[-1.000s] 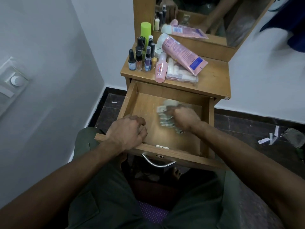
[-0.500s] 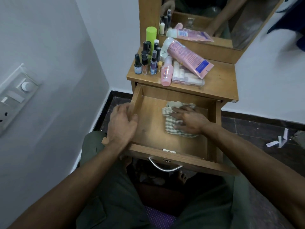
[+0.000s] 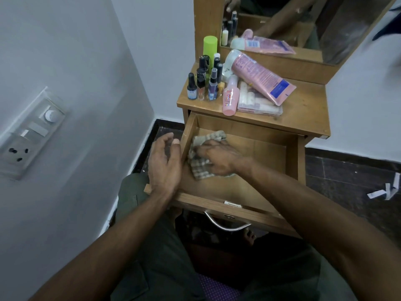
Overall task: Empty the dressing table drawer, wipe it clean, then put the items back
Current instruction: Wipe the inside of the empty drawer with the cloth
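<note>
Since half a second ago, the right hand [image 3: 219, 158] has slid the checked cloth [image 3: 200, 156] to the drawer [image 3: 249, 157]'s left wall at frame centre, fingers pressed flat on it; the left hand [image 3: 165, 165] hovers open. Wiping continues; next comes restocking from the table [image 3: 303, 114].

Slid the cloth [image 3: 200, 156] over to the drawer's [image 3: 271, 153] left wall under the right hand [image 3: 219, 157]. Lifted the left hand [image 3: 166, 164] off that wall (fingers loose now).

The right hand [image 3: 219, 158] hides much of the checked cloth [image 3: 200, 168].
</note>
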